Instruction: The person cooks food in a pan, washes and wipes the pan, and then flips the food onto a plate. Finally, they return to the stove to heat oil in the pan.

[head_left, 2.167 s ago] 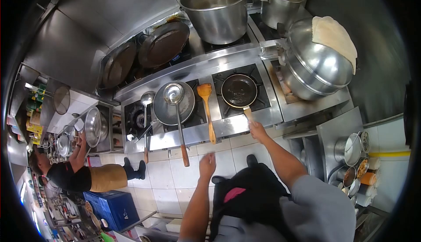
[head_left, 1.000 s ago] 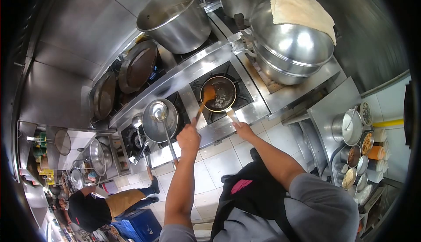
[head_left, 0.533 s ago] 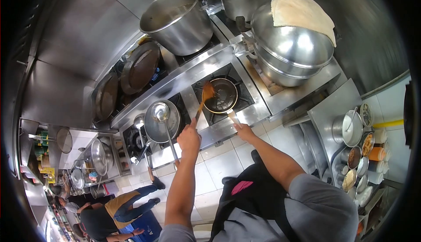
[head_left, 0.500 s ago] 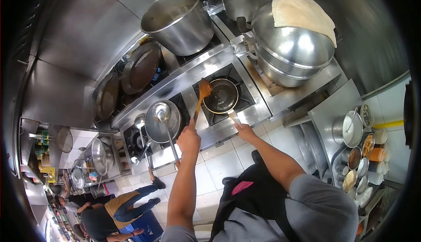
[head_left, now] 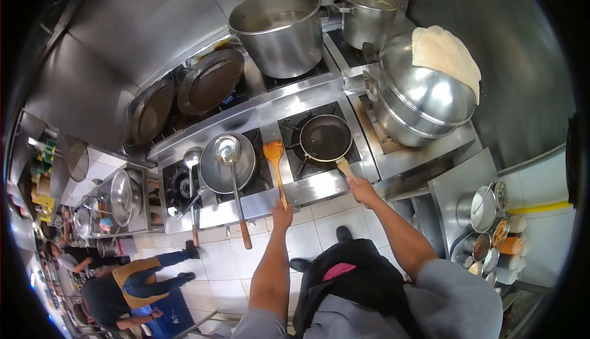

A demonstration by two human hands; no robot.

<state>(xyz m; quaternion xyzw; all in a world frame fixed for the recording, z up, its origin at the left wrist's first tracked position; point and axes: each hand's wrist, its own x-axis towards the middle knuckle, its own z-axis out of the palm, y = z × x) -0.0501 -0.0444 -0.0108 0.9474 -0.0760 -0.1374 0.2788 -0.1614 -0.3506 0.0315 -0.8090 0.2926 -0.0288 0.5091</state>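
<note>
My left hand (head_left: 283,214) is closed round the handle end of a wooden spatula (head_left: 274,151), whose stained head rests over the steel strip left of the right front burner. With my right hand (head_left: 363,191) I grip the pale handle of a small dark frying pan (head_left: 326,138) on that burner. The pan has a shiny dark inside. Left of the spatula, a grey wok-like pan (head_left: 213,176) sits on another burner, with a long wooden-handled ladle (head_left: 228,149) lying across it. A second ladle (head_left: 192,157) lies farther left.
Behind stand a large stockpot (head_left: 279,47), a smaller pot (head_left: 369,22) and two tilted dark pans. A domed steamer (head_left: 424,93) with a cloth (head_left: 445,56) on top is at right. Ingredient containers (head_left: 498,234) line the right side. Two people work at lower left.
The spatula has moved from the frying pan's edge leftward and toward me, with my left hand lower. My view has shifted, and my right hand still holds the pan handle.
</note>
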